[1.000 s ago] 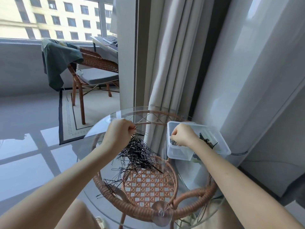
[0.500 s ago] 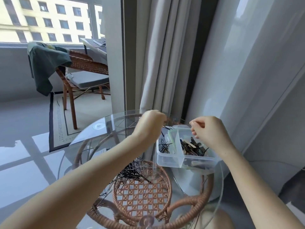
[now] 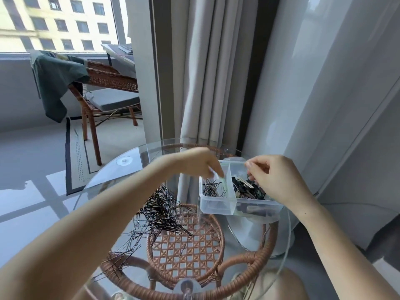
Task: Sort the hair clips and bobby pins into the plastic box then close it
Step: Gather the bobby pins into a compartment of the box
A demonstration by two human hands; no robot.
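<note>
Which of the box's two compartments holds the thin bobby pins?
The left compartment, under the left hand; the right compartment holds chunkier hair clips.

Left hand [image 3: 199, 163] fingertips blurred, grasp unclear. Right hand [image 3: 277, 180] covers part of hair clips [image 3: 240, 187]; its hold unclear too.

Daylight comes through a large window [image 3: 121, 22] facing a cream multi-storey building [image 3: 32, 33] and gleams off the glossy pale grey floor [image 3: 28, 169]. There a pale rug with a dark border [image 3: 75, 148] lies partly under a brown rattan chair with a grey seat cushion [image 3: 112, 100]. A dark green cloth [image 3: 56, 79] hangs over the chair's back, and a white desk [image 3: 121, 54] stands just behind it. Nearer, pale grey pleated curtains [image 3: 207, 72] hang beside a smooth grey wall panel [image 3: 324, 83], and a round glass-topped table on a brown rattan frame [image 3: 121, 172] stands in the foreground.
</note>
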